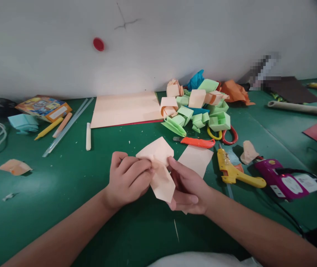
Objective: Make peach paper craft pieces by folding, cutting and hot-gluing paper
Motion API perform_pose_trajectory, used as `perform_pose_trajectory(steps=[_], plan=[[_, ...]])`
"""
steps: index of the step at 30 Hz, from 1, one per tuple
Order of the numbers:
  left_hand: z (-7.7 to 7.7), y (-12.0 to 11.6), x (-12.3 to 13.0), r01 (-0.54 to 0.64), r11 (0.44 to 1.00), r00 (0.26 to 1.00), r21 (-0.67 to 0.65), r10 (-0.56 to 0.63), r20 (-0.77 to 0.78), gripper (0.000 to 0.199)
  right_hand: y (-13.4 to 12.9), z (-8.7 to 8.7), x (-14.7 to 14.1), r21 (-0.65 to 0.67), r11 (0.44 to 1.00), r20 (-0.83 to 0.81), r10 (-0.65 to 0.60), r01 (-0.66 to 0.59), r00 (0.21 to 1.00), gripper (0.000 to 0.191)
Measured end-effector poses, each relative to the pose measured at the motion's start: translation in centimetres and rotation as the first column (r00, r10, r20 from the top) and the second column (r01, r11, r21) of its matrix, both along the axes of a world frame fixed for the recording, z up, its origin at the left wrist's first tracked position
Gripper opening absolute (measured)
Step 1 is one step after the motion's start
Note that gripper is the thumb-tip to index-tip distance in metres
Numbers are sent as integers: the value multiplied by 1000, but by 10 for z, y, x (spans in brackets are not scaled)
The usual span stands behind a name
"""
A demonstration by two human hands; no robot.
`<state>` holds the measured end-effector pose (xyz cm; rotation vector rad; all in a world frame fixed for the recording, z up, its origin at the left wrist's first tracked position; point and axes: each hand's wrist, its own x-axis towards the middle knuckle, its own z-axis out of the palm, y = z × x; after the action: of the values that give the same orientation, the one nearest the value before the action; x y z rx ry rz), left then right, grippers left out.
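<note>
Between my hands, above the green table, is a folded piece of peach paper (162, 181), pinched in at its middle with flaps spreading up and down. My left hand (132, 176) has its fingers curled and grips the paper's middle from the left. From the right, my right hand (189, 187) holds the paper's edge, thumb near the upper flap and fingers behind and below. A flat peach sheet (196, 159) lies just beyond my right hand, partly covered by it. Near that sheet rests an orange utility knife (197, 142).
A yellow glue gun (237, 172) and purple power strip (282, 180) with cables lie at right. Behind are scissors (230, 135) and a pile of folded green and peach paper (194, 107). Peach sheets (125, 107), glue sticks (66, 128) and markers (49, 128) lie farther left.
</note>
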<state>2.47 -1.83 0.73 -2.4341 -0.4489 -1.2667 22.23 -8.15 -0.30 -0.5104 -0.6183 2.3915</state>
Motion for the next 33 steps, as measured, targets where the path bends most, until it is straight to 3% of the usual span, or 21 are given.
perform_pose_trajectory(steps=[5, 10, 20, 28, 33], plan=[[-1, -1, -4, 22, 1000, 1000, 20, -22, -10, 23, 5, 4, 7, 98, 995, 37, 12, -15, 999, 77], [-3, -1, -6, -11, 999, 999, 51, 10, 32, 25, 6, 11, 5, 193, 968, 103, -181, 159, 978, 54], [-6, -3, -4, 35, 995, 997, -95, -28, 65, 29, 4, 13, 6, 160, 973, 162, -190, 164, 968, 54], [-9, -3, -2, -11, 997, 997, -78, 17, 72, 29, 2, 9, 0, 187, 919, 242, -385, 347, 891, 55], [-10, -2, 0, -30, 997, 997, -72, 34, 65, 28, 2, 12, 1, 201, 916, 300, -395, 347, 869, 45]])
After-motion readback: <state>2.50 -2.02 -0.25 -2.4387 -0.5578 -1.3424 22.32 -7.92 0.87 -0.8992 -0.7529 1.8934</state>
